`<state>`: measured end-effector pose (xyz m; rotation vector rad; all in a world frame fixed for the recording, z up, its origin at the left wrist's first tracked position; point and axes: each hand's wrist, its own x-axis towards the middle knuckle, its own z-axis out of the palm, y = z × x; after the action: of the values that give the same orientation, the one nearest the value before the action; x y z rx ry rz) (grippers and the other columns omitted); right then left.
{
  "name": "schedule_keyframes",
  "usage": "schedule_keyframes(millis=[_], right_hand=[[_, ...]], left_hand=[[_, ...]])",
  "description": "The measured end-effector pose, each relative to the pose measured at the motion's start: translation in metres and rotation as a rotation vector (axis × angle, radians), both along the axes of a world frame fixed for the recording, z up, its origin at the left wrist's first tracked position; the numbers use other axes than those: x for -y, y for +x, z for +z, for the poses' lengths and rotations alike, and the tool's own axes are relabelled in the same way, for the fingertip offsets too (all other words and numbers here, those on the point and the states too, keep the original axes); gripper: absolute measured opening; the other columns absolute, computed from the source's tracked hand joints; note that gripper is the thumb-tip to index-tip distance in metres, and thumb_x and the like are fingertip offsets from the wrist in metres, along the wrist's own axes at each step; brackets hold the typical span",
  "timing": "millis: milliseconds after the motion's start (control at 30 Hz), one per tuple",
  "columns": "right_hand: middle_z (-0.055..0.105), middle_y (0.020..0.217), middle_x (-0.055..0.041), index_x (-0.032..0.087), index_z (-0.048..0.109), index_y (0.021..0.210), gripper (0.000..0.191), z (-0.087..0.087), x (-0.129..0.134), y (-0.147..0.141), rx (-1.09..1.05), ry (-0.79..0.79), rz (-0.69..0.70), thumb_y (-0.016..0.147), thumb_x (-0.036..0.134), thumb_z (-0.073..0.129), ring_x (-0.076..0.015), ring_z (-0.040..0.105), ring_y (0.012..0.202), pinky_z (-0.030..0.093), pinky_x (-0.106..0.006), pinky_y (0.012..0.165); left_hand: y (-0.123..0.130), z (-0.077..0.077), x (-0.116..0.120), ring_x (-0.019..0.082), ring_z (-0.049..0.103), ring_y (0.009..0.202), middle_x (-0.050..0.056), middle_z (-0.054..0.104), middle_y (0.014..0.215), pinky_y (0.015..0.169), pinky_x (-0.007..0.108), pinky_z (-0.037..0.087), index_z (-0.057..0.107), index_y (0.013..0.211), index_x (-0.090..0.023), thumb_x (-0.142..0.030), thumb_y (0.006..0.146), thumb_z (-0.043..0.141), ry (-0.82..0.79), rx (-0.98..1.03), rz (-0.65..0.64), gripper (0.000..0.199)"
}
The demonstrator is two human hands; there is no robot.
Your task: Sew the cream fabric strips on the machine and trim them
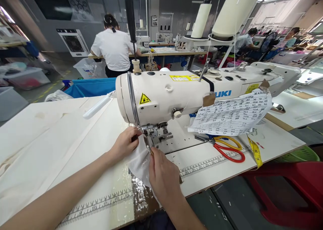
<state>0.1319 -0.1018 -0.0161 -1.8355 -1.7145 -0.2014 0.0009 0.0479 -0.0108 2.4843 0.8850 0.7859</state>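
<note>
Cloth [138, 166] lies at the sewing machine's [156, 92] needle end, your left hand [126, 141] pinching it, your right hand [164, 173] curled over it, grip impossible to tell. You're positioning it, seemingly; next calls for steady fingers.

Forearms [75, 187] bare — left hand [125, 142], right hand [163, 176] likewise

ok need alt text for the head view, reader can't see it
A person's left hand and right hand handle white fabric at a white sewing machine; scissors and a yellow tape measure lie to the right on the tabletop.
</note>
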Motion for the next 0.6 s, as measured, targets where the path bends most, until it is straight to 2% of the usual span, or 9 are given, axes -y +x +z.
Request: schedule_keyframes(millis=[133, 300, 467, 600], right_hand=[[0.074, 0.087, -0.0107, 0.011, 0.062, 0.113, 0.033, -0.0007, -0.0001, 0.0009, -0.009, 0.002, 0.014, 0.099, 0.017, 0.033, -0.0167, 0.070, 0.062, 0.050, -0.023, 0.046], [0.074, 0.087, -0.0101, 0.014, 0.063, 0.113, 0.036, -0.0016, -0.0015, 0.0004, 0.025, -0.034, -0.024, 0.099, 0.017, 0.030, -0.0160, 0.068, 0.058, 0.049, -0.023, 0.044], [0.074, 0.088, -0.0092, 0.012, 0.064, 0.114, 0.028, -0.0045, -0.0042, -0.0027, 0.051, -0.045, -0.049, 0.095, 0.015, 0.043, -0.0158, 0.070, 0.060, 0.049, -0.022, 0.045], [0.075, 0.093, -0.0119, 0.010, 0.062, 0.115, 0.028, -0.0008, 0.0023, -0.0021, 0.029, -0.053, -0.059, 0.092, 0.015, 0.047, -0.0185, 0.072, 0.067, 0.050, -0.022, 0.048]], left_hand=[[-0.0015, 0.0030, -0.0006, 0.017, 0.059, 0.077, 0.003, 0.065, 0.082, 0.070, 0.029, 0.048, 0.063, 0.082, -0.020, -0.024, 0.082, 0.049, -0.092, 0.014, 0.032, 0.015], [-0.0022, 0.0027, 0.0002, 0.017, 0.060, 0.077, 0.002, 0.065, 0.084, 0.070, 0.029, 0.049, 0.063, 0.080, -0.020, -0.022, 0.082, 0.050, -0.101, 0.035, 0.007, 0.013], [-0.0020, -0.0001, 0.0004, 0.019, 0.060, 0.085, 0.005, 0.067, 0.088, 0.074, 0.031, 0.051, 0.063, 0.082, -0.020, -0.009, 0.078, 0.046, 0.109, -0.010, -0.080, 0.020], [-0.0039, 0.0089, 0.0023, 0.021, 0.058, 0.093, 0.008, 0.068, 0.097, 0.077, 0.034, 0.054, 0.067, 0.090, -0.018, -0.006, 0.079, 0.044, 0.231, -0.157, -0.184, 0.029]])
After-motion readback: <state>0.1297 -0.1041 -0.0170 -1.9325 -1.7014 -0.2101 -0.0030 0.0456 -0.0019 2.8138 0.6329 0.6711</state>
